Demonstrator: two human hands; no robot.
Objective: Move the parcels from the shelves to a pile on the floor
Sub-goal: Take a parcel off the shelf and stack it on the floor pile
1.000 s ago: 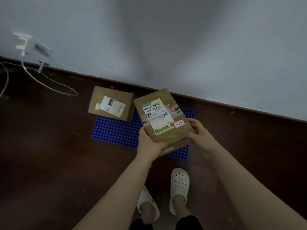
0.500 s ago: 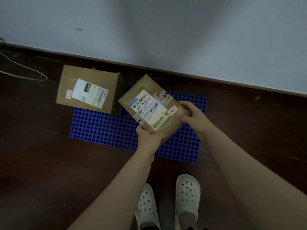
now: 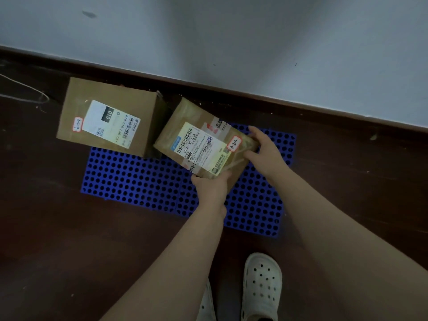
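Dark wooden floor (image 3: 58,228) meeting a pale wall (image 3: 231,31) at a dark skirting board. A blue perforated mat (image 3: 139,179) lies on the floor near the wall. A larger labelled parcel (image 3: 106,117) sits on the mat's far left corner. The smaller taped parcel (image 3: 201,144) is over the mat, just beside the larger one, label up. My left hand (image 3: 210,188) grasps its near corner, thumb on top. My right hand (image 3: 266,149) grips its right edge, fingers curled over it. I cannot tell whether the parcel rests on the mat. My white clog (image 3: 261,286) stands below.
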